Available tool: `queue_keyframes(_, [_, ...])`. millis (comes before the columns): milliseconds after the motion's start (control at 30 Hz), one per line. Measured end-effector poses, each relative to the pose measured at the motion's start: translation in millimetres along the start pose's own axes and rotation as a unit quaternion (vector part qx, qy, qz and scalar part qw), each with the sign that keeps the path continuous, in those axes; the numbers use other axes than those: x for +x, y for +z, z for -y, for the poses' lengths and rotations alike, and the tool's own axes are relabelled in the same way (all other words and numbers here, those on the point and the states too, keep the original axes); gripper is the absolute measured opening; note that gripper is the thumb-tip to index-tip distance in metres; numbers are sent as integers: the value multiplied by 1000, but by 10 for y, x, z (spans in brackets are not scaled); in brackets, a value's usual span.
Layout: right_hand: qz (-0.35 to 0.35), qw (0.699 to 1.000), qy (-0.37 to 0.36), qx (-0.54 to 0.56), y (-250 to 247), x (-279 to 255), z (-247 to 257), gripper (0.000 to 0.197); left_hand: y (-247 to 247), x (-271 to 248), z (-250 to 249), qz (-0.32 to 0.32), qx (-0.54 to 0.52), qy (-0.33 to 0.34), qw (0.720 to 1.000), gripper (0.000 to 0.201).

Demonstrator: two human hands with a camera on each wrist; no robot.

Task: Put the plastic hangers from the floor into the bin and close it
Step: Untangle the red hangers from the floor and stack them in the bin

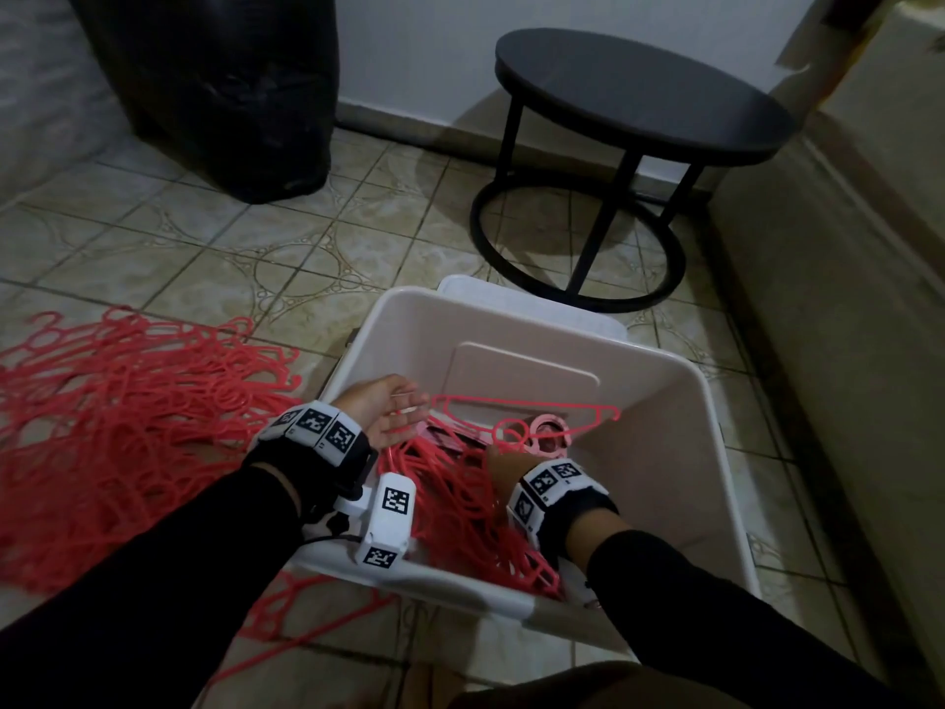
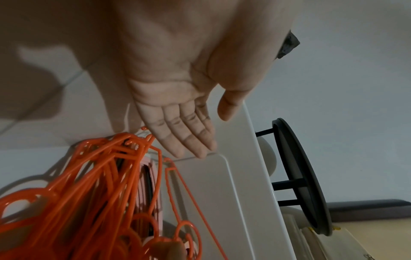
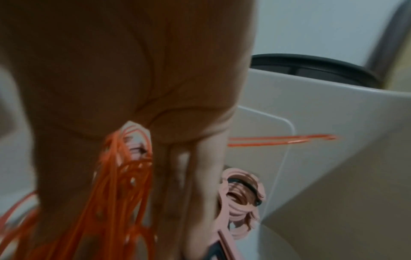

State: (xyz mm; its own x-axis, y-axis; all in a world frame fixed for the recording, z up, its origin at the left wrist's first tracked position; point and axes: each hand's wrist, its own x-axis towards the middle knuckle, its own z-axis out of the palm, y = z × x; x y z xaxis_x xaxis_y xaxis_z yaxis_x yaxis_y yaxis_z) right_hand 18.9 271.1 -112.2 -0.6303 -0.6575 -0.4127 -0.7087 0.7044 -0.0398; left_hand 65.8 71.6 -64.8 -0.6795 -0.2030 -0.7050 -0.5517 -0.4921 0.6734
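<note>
Head view only: big heap of red hangers [image 1: 117, 427] on floor [image 1: 215, 248], left of white bin [image 1: 680, 452]. Left hand [image 2: 177, 98] over bin, palm open, fingers straight, together. Right hand [image 1: 503, 470] inside bin among hangers; fingers blurred, cannot tell.

Coral-red hangers [image 1: 102, 401] spread over beige floor tiles [image 1: 286, 258] patterned with curving lines. The bin [image 1: 690, 452] is white; inside, a paler bundle [image 1: 549, 434] looks pink, perhaps. The round table [image 1: 639, 89] is black.
</note>
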Motion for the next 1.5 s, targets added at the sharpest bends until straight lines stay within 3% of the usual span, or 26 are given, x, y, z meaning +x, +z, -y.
queue_keyframes(100, [52, 998, -17, 15, 23, 10, 67, 44, 7, -30, -8, 0, -9, 8, 1000, 19])
queue_keyframes(200, [56, 998, 12, -9, 29, 43, 143, 43, 6, -70, -22, 3, -14, 16, 1000, 19])
queue_keyframes(300, [6, 997, -31, -65, 43, 56, 207, 41, 5, -99, -44, 4, -7, 21, 1000, 19])
queue_keyframes(333, [24, 997, -28, -75, 26, 38, 213, 42, 3, -106, -53, 3, -4, 22, 1000, 19])
queue_keyframes(500, [34, 995, -31, -86, 156, -72, 136, 68, -11, -158, -98, -1, 18, 29, 999, 17])
queue_keyframes(600, [36, 996, -16, -74, 193, -51, 107, 57, -18, -197, -120, 2, 36, 31, 999, 16])
queue_keyframes(667, [-33, 995, -49, -82, 154, -40, 101, 48, -25, -205, -126, 6, 44, 26, 999, 16])
queue_keyframes(800, [-28, 997, -23, -68, 33, -28, 23, 27, -27, -204, -119, 8, 43, 13, 999, 18])
queue_keyframes(867, [-6, 1000, -21, -8, -115, -94, -49, 37, -29, -207, -115, 8, 43, 14, 999, 18])
queue_keyframes(967, [-40, 988, 40, 144, -406, -219, -196, 25, -17, -215, -113, 2, 39, 32, 999, 18])
queue_keyframes(1033, [-47, 945, 98, 309, -538, -250, -277, 24, -4, -243, -119, -10, 34, 51, 998, 18])
queue_keyframes(1133, [-70, 800, 149, 577, -680, -332, -408, 27, 35, -272, -141, -36, 46, 78, 995, 17])
queue_keyframes(1233, [-105, 708, 142, 684, -806, -415, -428, 25, 128, -321, -176, -12, 77, 90, 993, 35])
queue_keyframes(1367, [-75, 651, 116, 746, -835, -399, -234, 19, 343, -442, -222, 73, 83, 98, 989, 62])
queue_keyframes(1433, [-52, 654, 105, 747, -800, -348, -139, 19, 426, -476, -239, 99, 42, 107, 989, 62])
queue_keyframes(1500, [-37, 673, 101, 731, -767, -307, -75, 19, 446, -499, -247, 115, -11, 107, 987, 50])
